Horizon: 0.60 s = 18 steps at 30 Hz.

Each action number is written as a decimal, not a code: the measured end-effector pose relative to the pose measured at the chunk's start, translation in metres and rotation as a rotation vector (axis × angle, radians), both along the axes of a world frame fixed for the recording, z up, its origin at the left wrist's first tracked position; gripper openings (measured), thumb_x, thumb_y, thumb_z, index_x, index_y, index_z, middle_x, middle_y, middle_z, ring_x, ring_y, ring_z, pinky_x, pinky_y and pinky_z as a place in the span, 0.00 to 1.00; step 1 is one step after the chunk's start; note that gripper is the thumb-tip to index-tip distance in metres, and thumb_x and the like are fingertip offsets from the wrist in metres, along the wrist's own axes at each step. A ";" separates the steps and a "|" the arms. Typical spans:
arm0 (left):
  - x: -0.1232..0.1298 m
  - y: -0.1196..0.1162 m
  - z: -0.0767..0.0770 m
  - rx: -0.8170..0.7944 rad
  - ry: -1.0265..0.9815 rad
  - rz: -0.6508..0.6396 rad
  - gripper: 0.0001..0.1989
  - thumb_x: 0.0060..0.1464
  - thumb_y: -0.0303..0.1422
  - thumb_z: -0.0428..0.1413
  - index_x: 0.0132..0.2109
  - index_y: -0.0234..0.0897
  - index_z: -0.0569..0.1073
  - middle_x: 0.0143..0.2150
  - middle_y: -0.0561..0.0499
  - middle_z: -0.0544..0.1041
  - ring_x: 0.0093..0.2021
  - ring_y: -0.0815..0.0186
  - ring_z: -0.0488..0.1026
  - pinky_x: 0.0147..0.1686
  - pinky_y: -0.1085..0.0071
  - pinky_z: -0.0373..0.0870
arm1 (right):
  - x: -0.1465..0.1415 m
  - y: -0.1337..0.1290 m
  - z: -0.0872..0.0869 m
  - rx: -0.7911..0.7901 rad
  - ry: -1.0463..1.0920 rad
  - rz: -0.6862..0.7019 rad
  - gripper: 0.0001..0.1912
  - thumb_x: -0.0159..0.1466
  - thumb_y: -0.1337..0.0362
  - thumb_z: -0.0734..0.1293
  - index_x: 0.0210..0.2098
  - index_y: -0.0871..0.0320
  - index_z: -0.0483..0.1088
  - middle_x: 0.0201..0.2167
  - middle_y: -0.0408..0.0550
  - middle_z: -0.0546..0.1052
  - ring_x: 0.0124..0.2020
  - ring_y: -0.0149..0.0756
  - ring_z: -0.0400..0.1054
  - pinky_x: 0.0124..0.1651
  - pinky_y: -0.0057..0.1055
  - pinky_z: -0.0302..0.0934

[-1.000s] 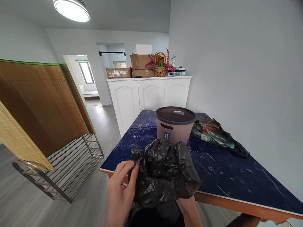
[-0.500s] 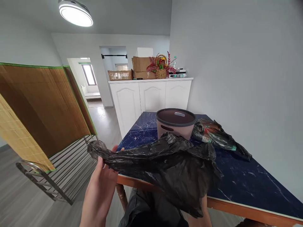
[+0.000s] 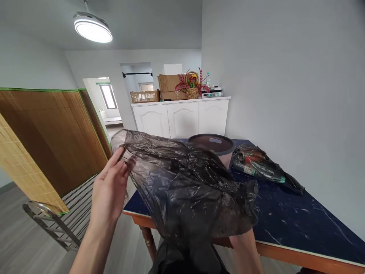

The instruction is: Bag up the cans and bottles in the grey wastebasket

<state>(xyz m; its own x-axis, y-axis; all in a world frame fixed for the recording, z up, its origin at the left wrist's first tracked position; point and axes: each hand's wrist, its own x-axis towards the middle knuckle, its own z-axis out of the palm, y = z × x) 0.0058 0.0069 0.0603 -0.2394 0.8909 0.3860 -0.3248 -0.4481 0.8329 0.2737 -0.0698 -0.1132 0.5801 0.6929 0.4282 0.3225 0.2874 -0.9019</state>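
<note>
A thin black garbage bag (image 3: 194,190) is spread in the air between my two hands, over the table's front edge. My left hand (image 3: 112,182) is closed on its upper left edge, where the plastic is stretched thin and see-through. On the right, my right hand (image 3: 242,239) holds up the other end from below; the bag covers its fingers. Behind the bag a pinkish-brown trash bin (image 3: 226,158) with a dark rim stands on the table, partly hidden by the plastic.
The dark blue marbled table (image 3: 299,220) has a filled black bag (image 3: 259,163) lying right of the bin. Farther back, a white cabinet (image 3: 182,118) carries cardboard boxes (image 3: 145,96) and a flower basket (image 3: 192,92). A metal rack (image 3: 54,224) with bamboo mats (image 3: 54,133) stands left.
My left hand has risen and moved slightly left, lifting its end of the bag. The bag has spread wider from a gathered shape and now covers part of the bin.
</note>
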 end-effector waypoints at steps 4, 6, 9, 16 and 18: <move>-0.003 0.008 0.011 0.052 -0.034 0.102 0.24 0.54 0.27 0.65 0.59 0.40 0.82 0.48 0.49 0.85 0.43 0.67 0.80 0.45 0.75 0.79 | 0.015 -0.006 -0.021 -0.042 0.061 0.076 0.19 0.67 0.47 0.72 0.49 0.51 0.82 0.46 0.58 0.85 0.48 0.55 0.80 0.45 0.46 0.76; -0.004 0.008 0.014 0.131 0.106 0.211 0.26 0.54 0.30 0.68 0.61 0.46 0.81 0.55 0.51 0.84 0.47 0.65 0.80 0.46 0.74 0.80 | 0.026 -0.010 -0.025 -0.128 -0.027 0.256 0.18 0.62 0.51 0.75 0.48 0.52 0.83 0.46 0.58 0.85 0.49 0.59 0.79 0.47 0.49 0.75; -0.005 -0.001 0.016 0.208 0.417 0.372 0.31 0.55 0.36 0.70 0.65 0.53 0.78 0.65 0.54 0.78 0.41 0.66 0.80 0.38 0.73 0.80 | 0.038 -0.019 -0.016 -0.272 -0.207 0.324 0.12 0.61 0.54 0.73 0.42 0.51 0.84 0.40 0.55 0.85 0.43 0.57 0.81 0.41 0.44 0.75; 0.011 -0.040 0.004 0.295 0.800 0.470 0.25 0.64 0.38 0.59 0.67 0.51 0.77 0.61 0.53 0.78 0.27 0.71 0.69 0.25 0.74 0.71 | -0.035 -0.039 0.054 0.023 0.034 0.177 0.17 0.72 0.49 0.66 0.52 0.52 0.75 0.48 0.53 0.82 0.44 0.43 0.80 0.47 0.37 0.75; 0.017 -0.049 -0.005 0.380 0.833 0.518 0.25 0.63 0.36 0.60 0.66 0.50 0.77 0.61 0.52 0.78 0.27 0.72 0.68 0.27 0.75 0.70 | -0.068 -0.035 0.063 0.064 0.044 0.243 0.23 0.70 0.52 0.70 0.61 0.50 0.70 0.53 0.52 0.80 0.44 0.39 0.79 0.45 0.34 0.74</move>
<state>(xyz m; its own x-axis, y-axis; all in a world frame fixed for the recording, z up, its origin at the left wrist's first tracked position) 0.0225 -0.0420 0.0550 -0.0872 0.5412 0.8364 0.5923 -0.6470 0.4803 0.2061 -0.1047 -0.0499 0.4193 0.7865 0.4535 0.1975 0.4085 -0.8911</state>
